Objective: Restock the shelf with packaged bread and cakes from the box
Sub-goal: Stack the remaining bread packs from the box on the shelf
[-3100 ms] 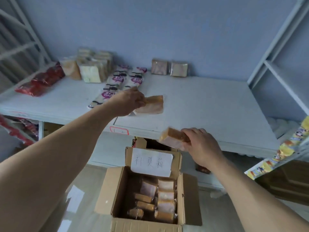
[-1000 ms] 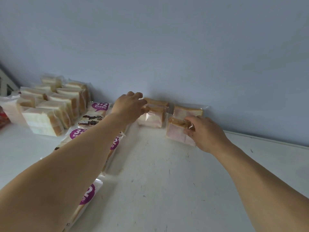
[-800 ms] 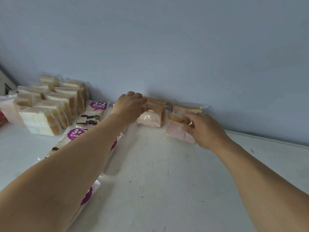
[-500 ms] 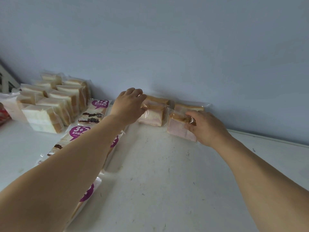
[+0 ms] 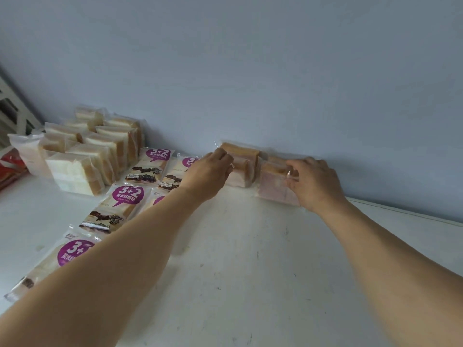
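Observation:
Both arms reach to the back of the white shelf (image 5: 250, 259), near the blue wall. My left hand (image 5: 209, 175) grips a clear-wrapped pinkish cake slice (image 5: 241, 171) that stands on the shelf in front of another slice (image 5: 240, 149). My right hand (image 5: 314, 182) pinches the top of a second wrapped pinkish slice (image 5: 273, 186), also standing on the shelf, with one more slice partly hidden behind it. The box is out of view.
Flat packs with purple "3+2" labels (image 5: 125, 199) lie in rows left of my left arm. Several clear bags of white sliced bread (image 5: 82, 159) stand at the back left. A red pack (image 5: 10, 166) shows at the left edge.
Three seconds ago both hands carried slices from the box up to the shelf. Over the last second they have stayed on the two slices at the wall, shifting only slightly.

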